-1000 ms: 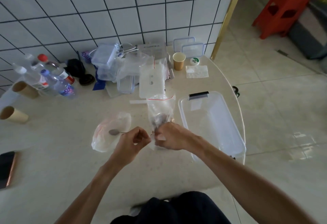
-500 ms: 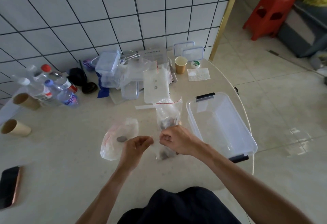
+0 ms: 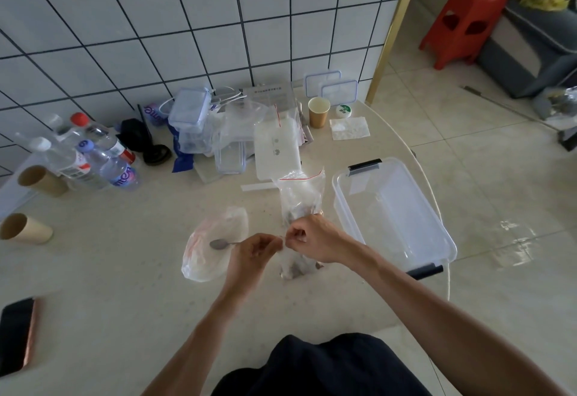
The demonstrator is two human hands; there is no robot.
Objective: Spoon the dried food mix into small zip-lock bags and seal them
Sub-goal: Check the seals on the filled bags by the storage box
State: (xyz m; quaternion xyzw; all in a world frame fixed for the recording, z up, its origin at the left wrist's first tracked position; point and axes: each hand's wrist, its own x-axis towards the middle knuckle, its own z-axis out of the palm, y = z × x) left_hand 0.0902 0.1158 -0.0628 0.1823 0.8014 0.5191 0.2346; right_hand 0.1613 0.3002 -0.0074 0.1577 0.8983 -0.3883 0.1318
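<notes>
While we pinch small bag (image 3: 293, 263) top, L hand (image 3: 249, 256) & R hand (image 3: 315, 242) together just left of bin (image 3: 402, 227), spoon (image 3: 220, 243) in L too: zip may misalign, mix spills.

Small clear zip-lock bag (image 3: 292, 266) of brown mix, held upright, spoon (image 3: 220, 243) beside it
</notes>
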